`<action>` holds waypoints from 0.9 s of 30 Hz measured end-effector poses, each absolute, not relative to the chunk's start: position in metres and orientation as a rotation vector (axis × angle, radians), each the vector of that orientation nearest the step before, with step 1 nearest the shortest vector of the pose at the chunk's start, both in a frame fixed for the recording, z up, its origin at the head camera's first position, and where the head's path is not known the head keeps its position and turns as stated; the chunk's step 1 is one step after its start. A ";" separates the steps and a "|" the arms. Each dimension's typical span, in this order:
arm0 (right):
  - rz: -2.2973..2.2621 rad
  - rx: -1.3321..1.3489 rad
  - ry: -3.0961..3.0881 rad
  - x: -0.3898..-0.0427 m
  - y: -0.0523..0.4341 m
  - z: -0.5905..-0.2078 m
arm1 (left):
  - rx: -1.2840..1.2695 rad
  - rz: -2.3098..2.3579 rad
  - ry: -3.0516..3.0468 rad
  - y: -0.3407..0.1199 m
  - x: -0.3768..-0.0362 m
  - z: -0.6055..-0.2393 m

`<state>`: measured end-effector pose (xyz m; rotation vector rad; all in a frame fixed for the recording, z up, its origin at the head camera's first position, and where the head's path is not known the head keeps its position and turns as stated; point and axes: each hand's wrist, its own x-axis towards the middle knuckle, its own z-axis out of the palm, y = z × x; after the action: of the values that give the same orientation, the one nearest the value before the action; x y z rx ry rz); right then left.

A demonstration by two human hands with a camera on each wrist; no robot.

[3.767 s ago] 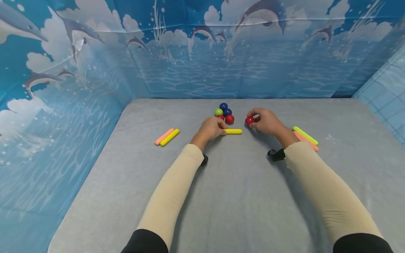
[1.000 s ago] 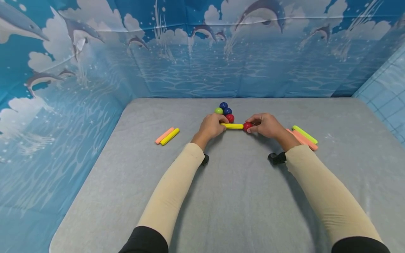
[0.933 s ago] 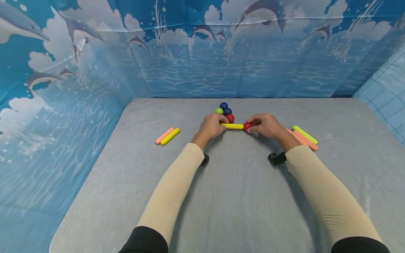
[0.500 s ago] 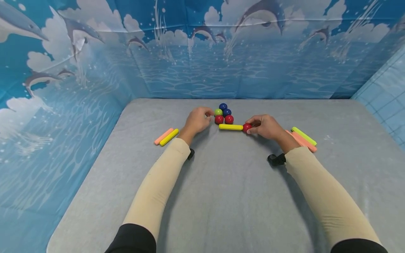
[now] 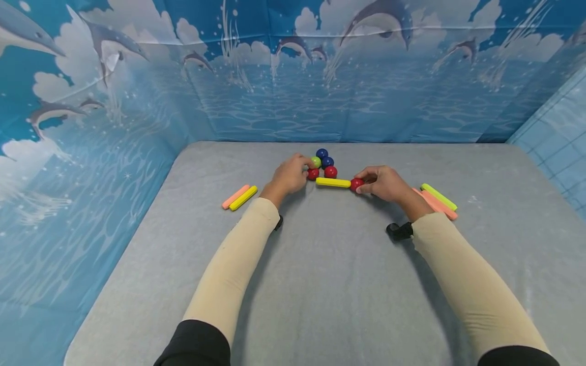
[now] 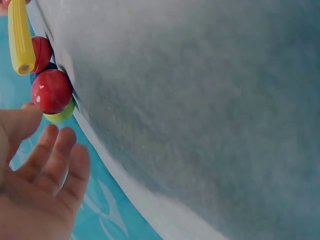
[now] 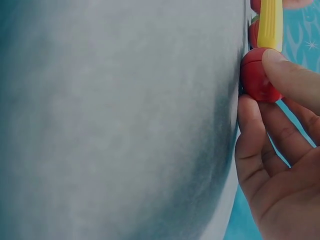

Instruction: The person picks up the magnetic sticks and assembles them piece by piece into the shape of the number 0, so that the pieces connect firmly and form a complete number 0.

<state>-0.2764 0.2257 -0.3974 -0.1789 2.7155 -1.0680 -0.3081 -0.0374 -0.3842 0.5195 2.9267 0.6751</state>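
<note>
In the head view my right hand (image 5: pixel 383 182) pinches a red ball (image 5: pixel 356 185) against the right end of a yellow stick (image 5: pixel 333 182). The right wrist view shows thumb and fingertips on that ball (image 7: pixel 260 75). My left hand (image 5: pixel 291 174) is at another red ball (image 5: pixel 313 174), left of the stick. In the left wrist view the thumb tip meets this ball (image 6: pixel 52 92), while the other visible fingers stand spread below it. Behind the stick sit a third red ball (image 5: pixel 330 172), a green ball (image 5: pixel 316 162) and two blue balls (image 5: pixel 322 153), close together.
On the left of the grey table (image 5: pixel 320 284) lie an orange stick (image 5: pixel 235 196) and a yellow stick (image 5: pixel 243 198). Orange sticks (image 5: pixel 440 204) and a yellow-green stick (image 5: pixel 439 197) lie by the right forearm. A sea-patterned curtain (image 5: pixel 284 101) hangs behind the table.
The yellow stick and right-hand red ball came together end to end. My left hand let go of the stick, drew back left, then came to the left red ball, which shifted slightly left.
</note>
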 end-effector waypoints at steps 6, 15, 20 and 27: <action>-1.067 -0.188 2.713 -0.277 0.226 -0.397 | 0.639 0.633 2.962 -0.041 -0.310 -0.386; -1.071 -0.200 2.715 -0.276 0.225 -0.398 | 0.540 0.731 2.924 -0.044 -0.308 -0.388; -1.065 -0.198 2.714 -0.277 0.225 -0.398 | 0.550 0.771 2.901 -0.047 -0.310 -0.391; -1.053 -0.220 2.734 -0.277 0.227 -0.399 | 0.511 0.792 2.851 -0.051 -0.313 -0.394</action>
<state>-0.2774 0.2265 -0.3993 -0.2203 2.7336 -1.0530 -0.3127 -0.0513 -0.3942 0.5110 2.8510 0.7915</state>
